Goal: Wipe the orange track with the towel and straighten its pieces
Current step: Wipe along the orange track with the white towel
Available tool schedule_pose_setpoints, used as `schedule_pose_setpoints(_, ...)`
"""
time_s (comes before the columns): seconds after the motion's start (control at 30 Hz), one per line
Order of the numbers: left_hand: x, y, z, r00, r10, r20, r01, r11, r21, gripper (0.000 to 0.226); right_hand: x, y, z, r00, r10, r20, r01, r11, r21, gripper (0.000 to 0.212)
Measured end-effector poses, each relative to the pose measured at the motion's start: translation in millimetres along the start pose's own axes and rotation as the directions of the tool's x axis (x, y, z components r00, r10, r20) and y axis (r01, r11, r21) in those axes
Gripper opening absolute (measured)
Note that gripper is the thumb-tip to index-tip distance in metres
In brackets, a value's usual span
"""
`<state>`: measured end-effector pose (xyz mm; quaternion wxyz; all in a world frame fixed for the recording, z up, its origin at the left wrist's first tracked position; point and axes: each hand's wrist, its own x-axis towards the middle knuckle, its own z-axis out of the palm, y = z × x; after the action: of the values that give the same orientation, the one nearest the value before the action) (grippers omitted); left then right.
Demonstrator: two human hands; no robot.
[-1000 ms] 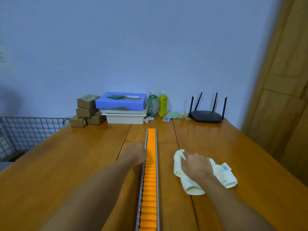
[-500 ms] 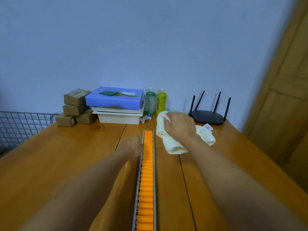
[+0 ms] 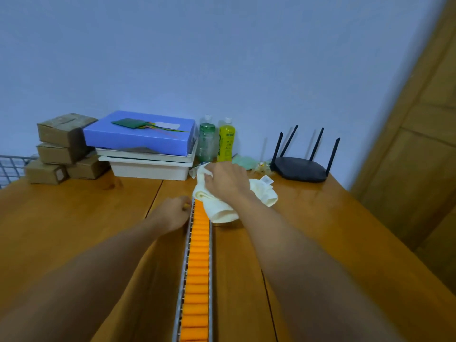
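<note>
Orange track (image 3: 197,267) runs straight up the desk (image 3: 74,230) from 6 o'clock toward 12. Right hand (image 3: 225,180) grips the bunched cream towel (image 3: 219,208), pressing it on the track's far end. Left hand (image 3: 172,212), fingers curled, touches the track's 9 o'clock rail.

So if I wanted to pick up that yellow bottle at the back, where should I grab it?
Grab the yellow bottle around its middle, reaching from the front. It stands upright, the green bottle sits close on one side, and the wall is right behind.
</note>
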<state>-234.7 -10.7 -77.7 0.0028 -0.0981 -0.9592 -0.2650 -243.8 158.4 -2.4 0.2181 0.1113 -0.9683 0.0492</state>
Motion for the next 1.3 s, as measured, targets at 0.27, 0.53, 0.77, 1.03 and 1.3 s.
schedule_pose_setpoints(0.27,4,-18,12,0.997,0.038,-0.064,-0.051,0.973,-0.226,0.015,9,-17,51,0.994,-0.028,0.107,0.032,0.999,-0.036,0.034)
schedule_pose_setpoints(0.53,5,-25,12,0.999,0.008,-0.035,-0.020,0.936,-0.351,0.016,4,-17,66,0.989,-0.008,0.151,0.011,1.000,-0.021,0.033)
schedule_pose_setpoints(0.77,6,-25,8,0.999,0.039,-0.007,-0.038,0.908,-0.417,0.014,-1,-9,64,0.986,-0.014,0.167,0.019,1.000,-0.025,0.032)
schedule_pose_setpoints(1.03,6,-25,10,1.000,-0.006,0.020,0.013,0.922,-0.387,0.026,-14,12,56,0.980,0.057,0.191,-0.057,0.998,-0.005,0.037)
schedule_pose_setpoints(1.3,-1,-13,0,0.993,-0.060,0.104,0.089,0.948,-0.305,0.035,-19,21,25,0.979,0.120,0.163,-0.121,0.993,-0.005,0.040)
